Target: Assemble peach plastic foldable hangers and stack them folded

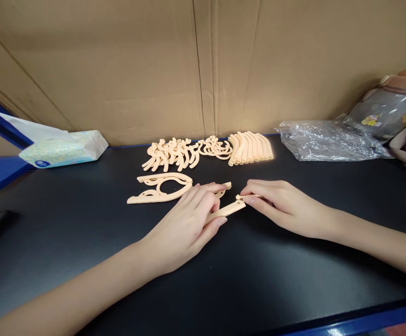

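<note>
My left hand (183, 224) is closed around a cream hanger arm (230, 211), a flat plastic bar whose holed end points right. Beyond those fingers another cream part (228, 185) pokes out; whether it joins the arm is hidden. My right hand (290, 207) pinches a thin cream hanger piece (238, 197) against the arm's right end, with most of the piece covered by the fingers. Just left of my left hand lies a folded hanger (146, 199) with two arms and a round middle opening.
Behind the hands sit a heap of small curved hooks (166, 151), a pile of curved pieces (217, 150) and a row of hanger arms (252, 148). A tissue pack (66, 148) is at left. Clear plastic wrap (332, 142) and a bag (381, 112) stand right, before a cardboard wall (136, 70).
</note>
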`<state>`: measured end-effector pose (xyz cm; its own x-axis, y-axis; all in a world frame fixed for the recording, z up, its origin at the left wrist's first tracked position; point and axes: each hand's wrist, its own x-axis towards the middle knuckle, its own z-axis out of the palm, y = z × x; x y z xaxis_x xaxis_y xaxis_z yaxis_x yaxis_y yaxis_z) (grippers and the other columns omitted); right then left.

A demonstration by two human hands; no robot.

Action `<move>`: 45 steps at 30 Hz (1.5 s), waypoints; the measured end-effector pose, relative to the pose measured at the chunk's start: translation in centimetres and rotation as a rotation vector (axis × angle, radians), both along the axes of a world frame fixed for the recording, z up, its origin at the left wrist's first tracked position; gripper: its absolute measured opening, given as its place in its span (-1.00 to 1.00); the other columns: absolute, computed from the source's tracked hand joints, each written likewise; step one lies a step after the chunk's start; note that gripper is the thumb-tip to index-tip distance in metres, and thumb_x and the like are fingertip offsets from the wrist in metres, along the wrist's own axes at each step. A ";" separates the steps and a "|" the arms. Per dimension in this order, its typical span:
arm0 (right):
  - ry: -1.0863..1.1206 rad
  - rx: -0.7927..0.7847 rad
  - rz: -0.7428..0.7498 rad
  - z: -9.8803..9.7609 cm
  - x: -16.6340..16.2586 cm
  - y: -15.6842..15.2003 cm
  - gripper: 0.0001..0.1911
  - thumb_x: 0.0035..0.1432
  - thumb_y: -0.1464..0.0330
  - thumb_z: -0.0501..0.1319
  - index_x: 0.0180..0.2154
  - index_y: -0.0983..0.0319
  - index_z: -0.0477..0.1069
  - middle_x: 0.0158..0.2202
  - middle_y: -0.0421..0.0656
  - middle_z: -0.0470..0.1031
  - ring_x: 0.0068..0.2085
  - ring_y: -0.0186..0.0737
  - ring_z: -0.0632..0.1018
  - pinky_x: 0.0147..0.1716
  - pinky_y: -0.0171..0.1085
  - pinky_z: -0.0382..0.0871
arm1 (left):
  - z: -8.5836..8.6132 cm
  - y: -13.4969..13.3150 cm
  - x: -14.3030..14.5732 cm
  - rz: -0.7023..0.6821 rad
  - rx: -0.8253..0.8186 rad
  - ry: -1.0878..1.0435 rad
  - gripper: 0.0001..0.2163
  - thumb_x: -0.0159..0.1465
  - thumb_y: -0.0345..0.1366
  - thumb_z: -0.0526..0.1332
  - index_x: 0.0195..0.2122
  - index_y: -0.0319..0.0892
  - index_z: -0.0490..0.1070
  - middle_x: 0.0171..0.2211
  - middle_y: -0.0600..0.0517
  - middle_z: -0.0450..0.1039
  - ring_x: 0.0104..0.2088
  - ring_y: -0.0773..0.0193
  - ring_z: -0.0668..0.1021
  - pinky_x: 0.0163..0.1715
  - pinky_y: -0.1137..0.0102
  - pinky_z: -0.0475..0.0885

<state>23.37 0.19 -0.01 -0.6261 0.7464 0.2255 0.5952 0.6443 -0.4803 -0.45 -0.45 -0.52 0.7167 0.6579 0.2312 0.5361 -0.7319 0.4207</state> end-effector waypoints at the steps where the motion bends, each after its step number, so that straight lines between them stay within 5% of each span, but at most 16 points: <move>1: 0.010 -0.032 -0.006 0.1 0.0 0.0 -0.72 0.38 0.27 -0.06 -0.30 0.20 0.32 -0.37 -0.20 0.42 -0.39 -0.32 0.44 -0.38 -0.33 0.25 | 0.0 0.0 0.0 0.000 0.001 -0.004 -0.90 0.41 -0.32 -0.01 -0.29 -0.12 0.12 0.15 -0.11 0.25 0.14 0.13 0.34 0.09 0.13 0.30; 14: 0.044 -0.253 0.015 0.7 -0.2 -0.3 -0.74 0.33 0.18 0.03 -0.28 0.20 0.32 -0.58 -0.34 0.23 -0.57 -0.39 0.26 -0.57 -0.35 0.07 | -0.2 0.0 0.0 -0.005 0.022 -0.010 -0.89 0.41 -0.34 -0.02 -0.30 -0.11 0.10 0.18 -0.12 0.22 0.21 0.12 0.28 0.12 0.11 0.29; 25: 0.023 -0.256 0.022 0.6 -0.4 -0.4 -0.70 0.34 0.15 0.01 -0.35 0.20 0.30 -0.58 -0.34 0.19 -0.56 -0.37 0.26 -0.55 -0.35 0.08 | -0.3 0.1 0.0 -0.027 0.049 0.000 -0.94 0.41 -0.35 -0.02 -0.24 -0.13 0.16 0.19 -0.14 0.21 0.24 0.14 0.25 0.15 0.14 0.30; 31: -0.164 -0.073 0.026 -0.1 -0.1 -0.6 -0.69 0.39 0.19 -0.10 -0.34 0.18 0.20 -0.56 -0.31 0.24 -0.58 -0.35 0.29 -0.57 -0.34 0.04 | -0.4 0.0 -0.1 -0.092 0.187 0.129 -0.83 0.44 -0.35 -0.06 -0.20 -0.19 0.29 0.28 -0.13 0.09 0.30 0.05 0.14 0.24 0.06 0.19; 37: -0.310 0.295 0.054 -0.8 0.0 -0.7 -0.66 0.42 0.22 -0.20 -0.36 0.19 0.16 -0.55 -0.29 0.33 -0.63 -0.35 0.31 -0.63 -0.31 -0.05 | -0.4 0.0 -0.2 -0.105 0.209 0.133 -0.82 0.43 -0.35 -0.06 -0.22 -0.21 0.30 0.26 -0.16 0.13 0.30 0.04 0.15 0.24 0.06 0.19; 45: -0.380 0.565 0.055 -0.8 0.0 -0.7 -0.60 0.43 0.27 -0.22 -0.38 0.23 0.23 -0.55 -0.28 0.36 -0.64 -0.37 0.34 -0.64 -0.29 -0.03 | -0.4 0.0 -0.2 -0.109 0.195 0.147 -0.82 0.44 -0.32 -0.07 -0.19 -0.20 0.29 0.29 -0.14 0.09 0.33 0.07 0.10 0.27 0.05 0.14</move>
<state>23.35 -0.47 -0.85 -0.7727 0.5436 0.3279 0.6150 0.7691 0.1742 -0.68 -0.40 -0.95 0.8162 0.5281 0.2345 0.4944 -0.8483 0.1897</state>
